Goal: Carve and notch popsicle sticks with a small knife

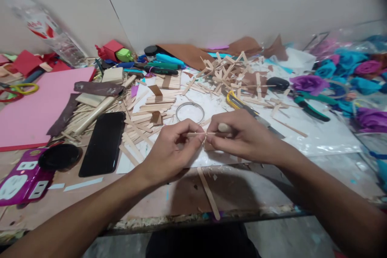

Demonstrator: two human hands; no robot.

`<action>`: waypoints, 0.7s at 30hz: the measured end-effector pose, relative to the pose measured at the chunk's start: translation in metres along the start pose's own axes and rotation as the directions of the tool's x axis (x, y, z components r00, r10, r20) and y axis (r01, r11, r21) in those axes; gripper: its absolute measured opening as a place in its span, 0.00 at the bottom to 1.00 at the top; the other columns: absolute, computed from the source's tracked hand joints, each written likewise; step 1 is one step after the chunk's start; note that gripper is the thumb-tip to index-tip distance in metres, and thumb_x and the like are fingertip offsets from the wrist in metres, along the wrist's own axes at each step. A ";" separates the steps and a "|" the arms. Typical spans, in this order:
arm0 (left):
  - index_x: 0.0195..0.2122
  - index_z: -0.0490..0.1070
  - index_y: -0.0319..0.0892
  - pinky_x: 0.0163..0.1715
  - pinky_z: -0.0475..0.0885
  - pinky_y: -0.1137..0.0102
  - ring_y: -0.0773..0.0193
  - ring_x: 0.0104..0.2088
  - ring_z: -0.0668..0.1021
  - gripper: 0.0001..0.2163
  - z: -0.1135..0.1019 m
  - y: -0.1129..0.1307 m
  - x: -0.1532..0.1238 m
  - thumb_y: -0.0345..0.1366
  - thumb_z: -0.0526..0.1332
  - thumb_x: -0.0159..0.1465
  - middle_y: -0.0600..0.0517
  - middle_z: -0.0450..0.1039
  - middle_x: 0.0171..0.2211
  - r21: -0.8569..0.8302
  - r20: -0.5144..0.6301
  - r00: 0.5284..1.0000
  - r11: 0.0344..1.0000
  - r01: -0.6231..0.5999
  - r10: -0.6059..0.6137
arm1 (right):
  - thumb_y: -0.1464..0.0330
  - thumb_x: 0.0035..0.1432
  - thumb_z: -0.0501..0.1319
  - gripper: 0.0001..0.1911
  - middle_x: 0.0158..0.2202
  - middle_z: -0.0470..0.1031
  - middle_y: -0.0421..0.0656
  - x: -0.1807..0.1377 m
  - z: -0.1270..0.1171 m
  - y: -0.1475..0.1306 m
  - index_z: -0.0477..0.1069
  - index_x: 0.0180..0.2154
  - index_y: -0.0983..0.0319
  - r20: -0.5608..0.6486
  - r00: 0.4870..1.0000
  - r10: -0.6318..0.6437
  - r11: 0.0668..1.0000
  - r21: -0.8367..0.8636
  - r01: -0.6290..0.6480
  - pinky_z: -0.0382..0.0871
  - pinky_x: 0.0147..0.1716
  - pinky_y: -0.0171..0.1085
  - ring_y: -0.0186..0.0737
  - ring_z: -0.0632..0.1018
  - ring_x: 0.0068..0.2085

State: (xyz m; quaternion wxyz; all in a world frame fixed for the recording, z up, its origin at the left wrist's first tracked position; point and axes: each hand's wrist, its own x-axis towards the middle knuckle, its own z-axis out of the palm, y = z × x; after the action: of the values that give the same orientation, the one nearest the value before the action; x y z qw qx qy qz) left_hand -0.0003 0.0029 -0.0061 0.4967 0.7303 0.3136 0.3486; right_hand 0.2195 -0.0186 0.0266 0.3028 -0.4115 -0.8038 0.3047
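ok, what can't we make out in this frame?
- Stick: head view, pinched part hidden by the fingertips of the left hand and right hand.
- Scissors: head view, cut off by the left edge.
- Purple case: head view, also cut off by the left edge.
- Bottle label: head view, text too blurred to read.

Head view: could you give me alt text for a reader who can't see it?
A person's left hand and right hand pinch a thin wooden strip above a cluttered workbench. Loose craft sticks lie beyond them, with a black phone to the left and colourful artificial flowers at far right.
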 end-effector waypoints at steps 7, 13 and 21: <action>0.39 0.74 0.43 0.20 0.58 0.79 0.76 0.20 0.63 0.05 -0.003 0.002 0.000 0.38 0.65 0.71 0.60 0.66 0.22 -0.159 0.053 0.992 0.980 0.119 -0.112 | 0.71 0.62 0.67 0.07 0.23 0.65 0.32 -0.001 0.001 0.001 0.71 0.32 0.63 -0.070 0.997 0.044 0.996 0.083 -0.038 0.54 0.23 0.31 0.26 0.61 0.24; 0.41 0.72 0.43 0.18 0.54 0.77 0.74 0.18 0.61 0.07 -0.003 0.003 -0.003 0.42 0.63 0.72 0.60 0.64 0.20 -0.280 0.136 0.980 0.944 0.176 -0.142 | 0.68 0.63 0.67 0.09 0.24 0.67 0.34 -0.001 0.000 -0.001 0.72 0.30 0.63 -0.026 0.997 0.072 0.984 0.163 -0.067 0.55 0.23 0.31 0.28 0.63 0.24; 0.40 0.74 0.43 0.20 0.60 0.75 0.72 0.21 0.67 0.07 -0.003 -0.001 -0.002 0.41 0.63 0.71 0.57 0.70 0.24 -0.049 0.042 0.997 0.996 0.073 -0.071 | 0.71 0.62 0.66 0.06 0.24 0.66 0.34 -0.002 0.001 -0.003 0.72 0.32 0.62 -0.051 0.994 0.095 0.982 0.169 -0.085 0.56 0.23 0.32 0.29 0.63 0.24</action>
State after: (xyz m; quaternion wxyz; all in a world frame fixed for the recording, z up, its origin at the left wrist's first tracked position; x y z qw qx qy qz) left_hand -0.0040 0.0032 -0.0070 0.5333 0.7127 0.3208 0.3235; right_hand 0.2189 -0.0222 0.0278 0.3456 -0.4292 -0.7469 0.3722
